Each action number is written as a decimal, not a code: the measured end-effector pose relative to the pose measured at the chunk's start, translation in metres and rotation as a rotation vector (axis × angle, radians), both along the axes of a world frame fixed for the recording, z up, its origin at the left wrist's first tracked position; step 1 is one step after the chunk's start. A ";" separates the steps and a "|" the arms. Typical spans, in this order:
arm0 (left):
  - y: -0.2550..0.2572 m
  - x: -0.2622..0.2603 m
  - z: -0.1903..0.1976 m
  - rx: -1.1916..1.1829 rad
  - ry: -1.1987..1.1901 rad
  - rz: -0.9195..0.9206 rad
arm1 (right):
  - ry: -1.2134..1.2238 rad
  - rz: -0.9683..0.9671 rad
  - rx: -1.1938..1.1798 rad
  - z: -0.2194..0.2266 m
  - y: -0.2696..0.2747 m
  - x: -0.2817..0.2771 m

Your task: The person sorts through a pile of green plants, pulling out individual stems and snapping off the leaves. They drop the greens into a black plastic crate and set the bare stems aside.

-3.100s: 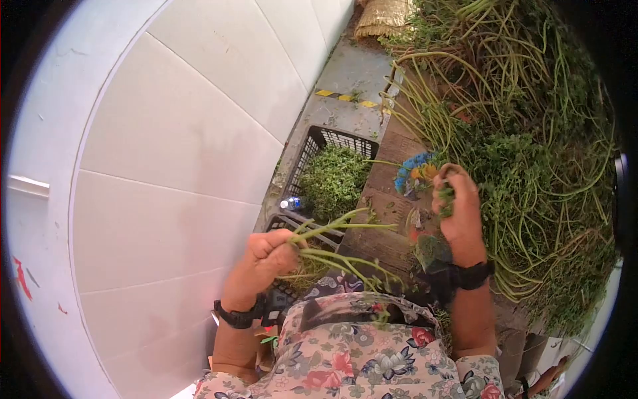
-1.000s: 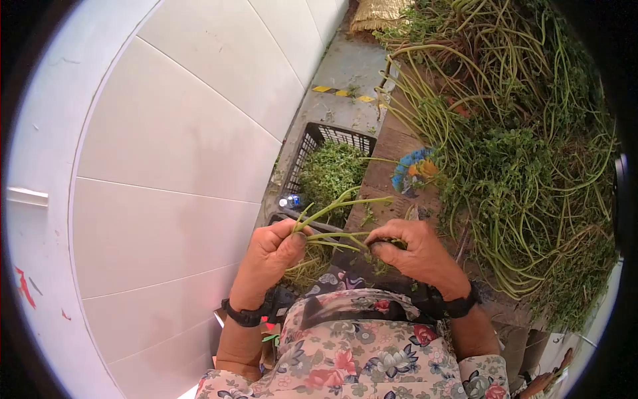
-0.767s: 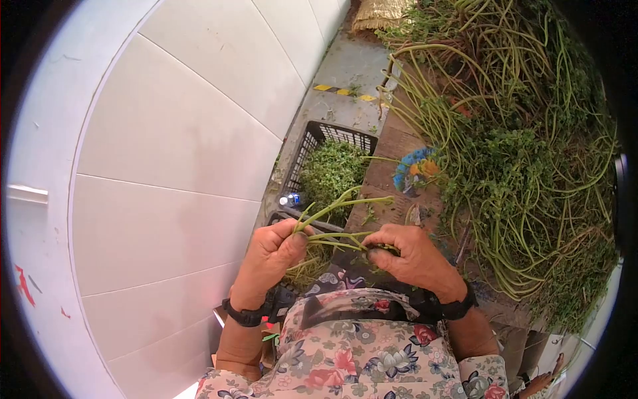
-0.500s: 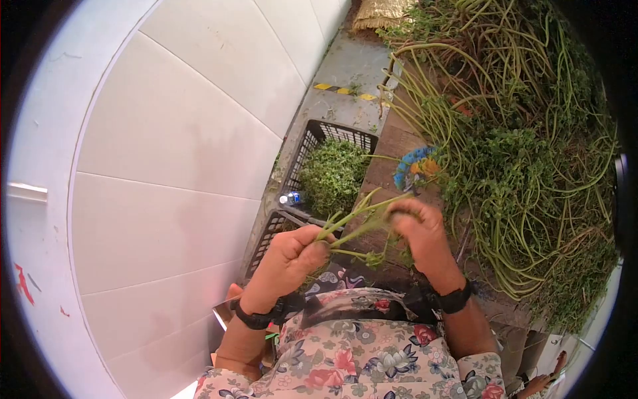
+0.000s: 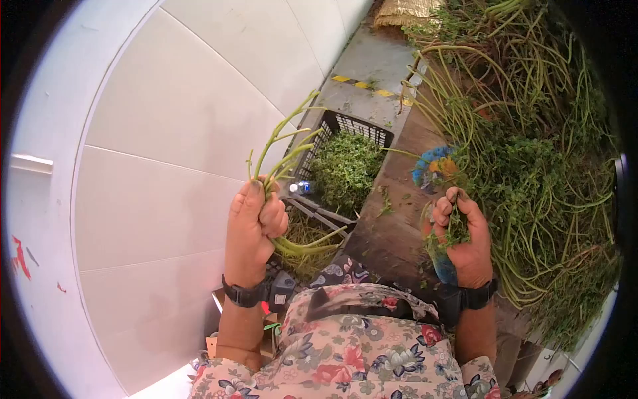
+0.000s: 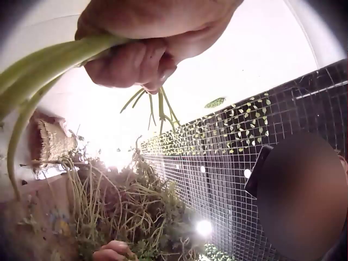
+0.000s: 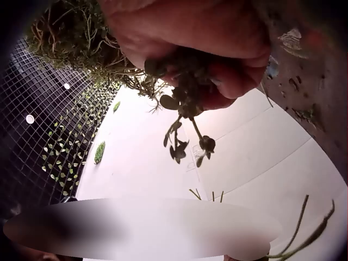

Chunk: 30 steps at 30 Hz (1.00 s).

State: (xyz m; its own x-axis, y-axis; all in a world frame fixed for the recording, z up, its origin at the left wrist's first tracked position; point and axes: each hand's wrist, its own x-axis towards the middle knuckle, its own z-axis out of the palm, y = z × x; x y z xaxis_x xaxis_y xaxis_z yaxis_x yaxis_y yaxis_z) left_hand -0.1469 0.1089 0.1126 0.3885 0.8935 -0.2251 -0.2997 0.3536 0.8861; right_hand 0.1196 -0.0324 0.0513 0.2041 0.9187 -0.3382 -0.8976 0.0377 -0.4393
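My L hand (image 5: 256, 216) was curled shut round a bunch of bare green stems (image 5: 286, 146), thumb pressed on top; the ends stuck out both above & below the fist, too overlapped for an exact count. My R hand (image 5: 472, 246) was nearly closed too, fingertips & thumb pinching a small tuft of leafy sprigs (image 5: 456, 229), w/ leaves hanging out in the R wrist view. The 2 hands were well apart, L near the wall (image 5: 166, 166), R just beside the big pile of greens (image 5: 531, 166).

Labels: 1 bottle (image 5: 300, 187) w/ a blue & white label, text too small to read. 1 blue & orange patch (image 5: 435, 166) on the brown board (image 5: 392, 219), no. or wording illegible. 1 strip of black/yellow tape (image 5: 362, 85) on the grey floor (image 5: 369, 60).

Counts: 2 black crates, i.e. the far crate (image 5: 359, 123) holding loose leaves (image 5: 345, 159), & the near crate (image 5: 335, 226) w/ yellowish stalks. 2 black wristbands, 1 per wrist. 1 straw-coloured sack (image 5: 405, 12) at the top, approx. by the pile's far end.
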 end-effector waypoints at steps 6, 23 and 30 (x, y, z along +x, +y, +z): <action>0.000 -0.017 -0.008 -0.004 0.066 0.083 | 0.045 0.028 -0.024 -0.006 0.002 -0.005; -0.035 -0.177 -0.166 0.370 1.258 0.039 | 0.116 0.215 -0.044 -0.018 0.032 -0.030; -0.038 -0.158 -0.153 0.246 1.122 -0.243 | 0.111 0.199 -0.112 -0.019 0.039 -0.035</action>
State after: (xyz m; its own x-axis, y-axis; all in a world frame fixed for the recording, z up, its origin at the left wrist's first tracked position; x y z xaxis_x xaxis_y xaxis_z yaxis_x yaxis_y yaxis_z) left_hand -0.3050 0.0711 -0.0403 0.2487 0.8902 -0.3817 0.7447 0.0763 0.6630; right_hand 0.0845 0.0066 0.0319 -0.0208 0.8927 -0.4502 -0.9253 -0.1877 -0.3294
